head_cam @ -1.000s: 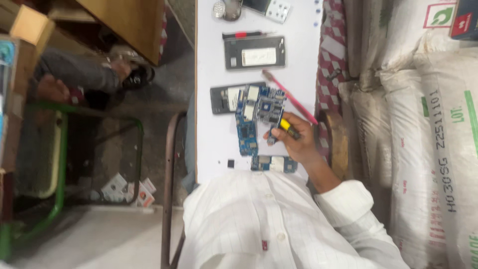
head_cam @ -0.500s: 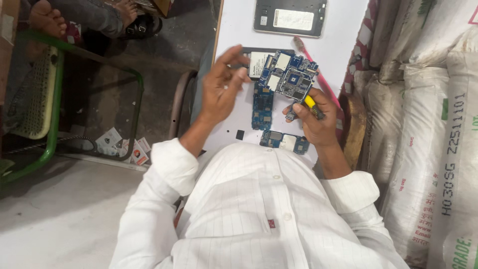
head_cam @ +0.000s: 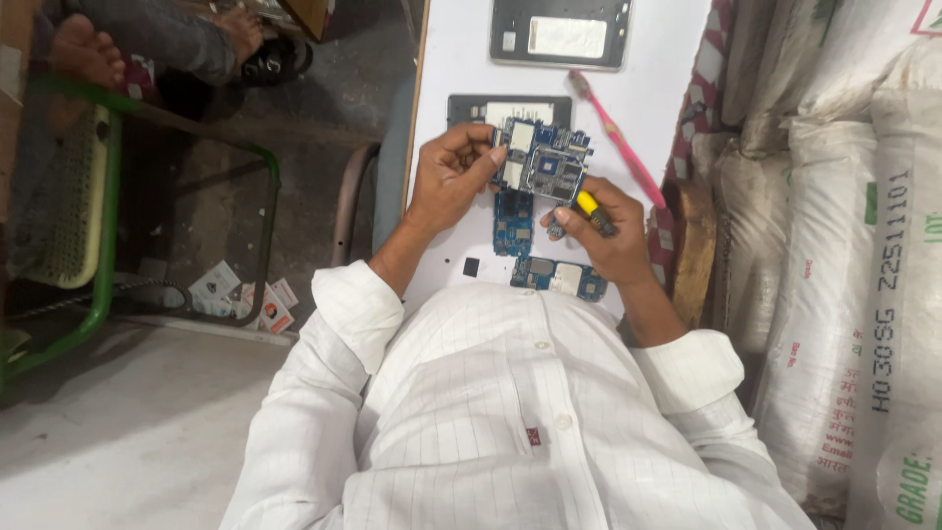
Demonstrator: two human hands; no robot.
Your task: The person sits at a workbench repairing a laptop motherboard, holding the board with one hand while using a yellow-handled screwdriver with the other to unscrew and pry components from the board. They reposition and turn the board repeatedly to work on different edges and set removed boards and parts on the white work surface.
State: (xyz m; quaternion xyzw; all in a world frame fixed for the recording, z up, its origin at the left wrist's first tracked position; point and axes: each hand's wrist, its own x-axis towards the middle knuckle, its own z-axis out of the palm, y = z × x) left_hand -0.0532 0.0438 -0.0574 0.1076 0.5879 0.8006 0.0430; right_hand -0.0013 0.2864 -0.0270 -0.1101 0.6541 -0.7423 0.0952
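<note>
Already out of its phone shell (head_cam: 510,106), the blue circuit board (head_cam: 542,162) hangs above the white surface (head_cam: 451,59) — left hand (head_cam: 449,177) pinching its edge. Right hand (head_cam: 603,231) is clenched around a yellow-handled tool (head_cam: 593,208) touching the board — work looks mid-way, other boards (head_cam: 554,278) untouched.

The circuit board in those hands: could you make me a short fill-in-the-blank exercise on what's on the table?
1. The left hand steadies the blue circuit board while the right hand holds a tool with a ____ handle.
2. The toothbrush lying right of the board is ____.
3. The table top is ____.

Missing words: yellow; pink; white
</note>
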